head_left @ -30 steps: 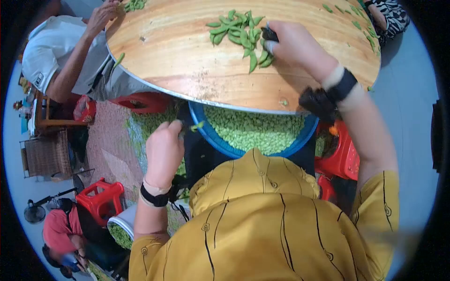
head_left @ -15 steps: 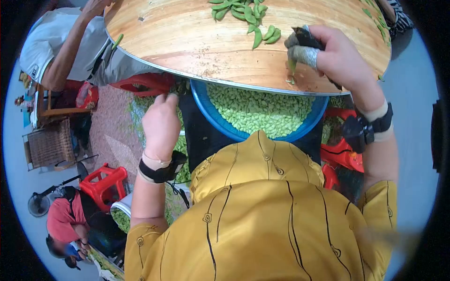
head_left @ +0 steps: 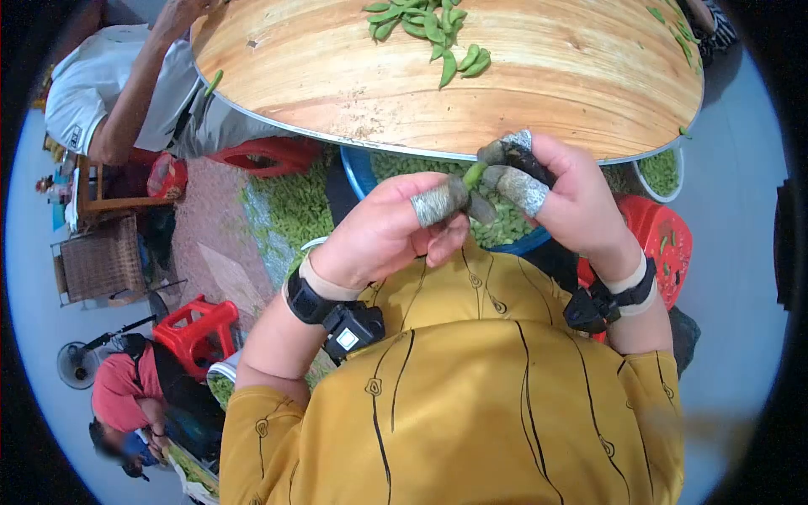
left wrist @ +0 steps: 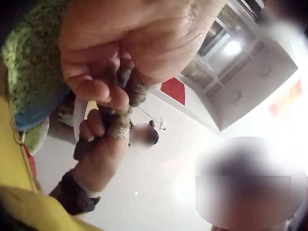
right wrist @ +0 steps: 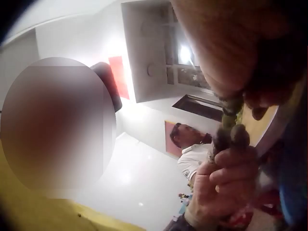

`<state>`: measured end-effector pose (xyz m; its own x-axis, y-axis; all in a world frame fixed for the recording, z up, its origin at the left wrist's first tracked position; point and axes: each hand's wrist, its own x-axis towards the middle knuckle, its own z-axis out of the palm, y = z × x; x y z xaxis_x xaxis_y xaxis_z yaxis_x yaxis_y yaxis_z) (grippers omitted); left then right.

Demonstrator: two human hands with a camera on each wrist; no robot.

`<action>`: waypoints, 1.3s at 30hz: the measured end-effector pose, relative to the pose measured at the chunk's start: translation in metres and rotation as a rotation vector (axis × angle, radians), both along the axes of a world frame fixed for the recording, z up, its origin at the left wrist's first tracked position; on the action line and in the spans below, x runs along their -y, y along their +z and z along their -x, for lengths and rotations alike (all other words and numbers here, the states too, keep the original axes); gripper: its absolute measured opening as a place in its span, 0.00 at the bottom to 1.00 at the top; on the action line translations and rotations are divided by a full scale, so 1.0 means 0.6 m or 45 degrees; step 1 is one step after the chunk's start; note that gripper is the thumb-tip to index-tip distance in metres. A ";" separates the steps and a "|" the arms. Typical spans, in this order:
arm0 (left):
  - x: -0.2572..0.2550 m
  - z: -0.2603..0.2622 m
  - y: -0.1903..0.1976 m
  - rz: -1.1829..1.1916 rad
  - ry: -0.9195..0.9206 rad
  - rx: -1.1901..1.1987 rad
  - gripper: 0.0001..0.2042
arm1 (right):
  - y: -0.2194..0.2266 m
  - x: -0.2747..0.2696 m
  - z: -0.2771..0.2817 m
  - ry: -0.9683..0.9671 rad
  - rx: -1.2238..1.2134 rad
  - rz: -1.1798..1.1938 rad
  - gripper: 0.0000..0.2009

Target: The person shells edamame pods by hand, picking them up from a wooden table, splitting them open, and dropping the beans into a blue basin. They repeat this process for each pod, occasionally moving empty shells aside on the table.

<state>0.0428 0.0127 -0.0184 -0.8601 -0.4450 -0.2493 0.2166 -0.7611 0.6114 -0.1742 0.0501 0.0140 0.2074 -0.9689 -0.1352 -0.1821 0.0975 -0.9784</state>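
Note:
A green pod (head_left: 474, 175) is between the two hands, over the blue basin (head_left: 360, 172) of shelled beans. My right hand (head_left: 572, 189), with wrapped thumb and fingertips, pinches the pod from the right. From the left, my left hand (head_left: 396, 220), its thumb wrapped too, meets it with curled fingers and pinches the pod's other end. In the left wrist view both hands touch at the fingertips, and the pod is hidden there. A pile of pods (head_left: 431, 25) lies on the round wooden table (head_left: 337, 80).
The table's metal edge runs just beyond my hands. Red stools (head_left: 198, 335) stand at both sides, with a white bucket (head_left: 677, 181) of green pieces at the right. A person in a white shirt (head_left: 114, 80) sits at the left of the table; another in red sits lower left.
My right hand has come back from the pod pile with a pod. My left hand has moved right and up, and both hands now meet over the basin.

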 end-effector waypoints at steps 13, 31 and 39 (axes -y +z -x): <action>-0.026 0.029 0.011 0.721 0.194 0.600 0.10 | -0.019 -0.031 -0.006 0.124 -0.031 0.048 0.18; 0.003 0.015 0.027 0.370 0.014 0.417 0.05 | 0.005 -0.018 0.006 0.050 0.711 -0.658 0.14; -0.011 0.035 0.006 1.417 0.289 0.881 0.06 | -0.013 -0.021 -0.011 -0.032 0.386 -0.551 0.15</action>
<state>0.0219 0.0192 -0.0146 -0.5844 -0.8113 -0.0140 -0.3341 0.2249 0.9153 -0.1673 0.0628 0.0060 0.2768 -0.8428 -0.4617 0.1102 0.5051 -0.8560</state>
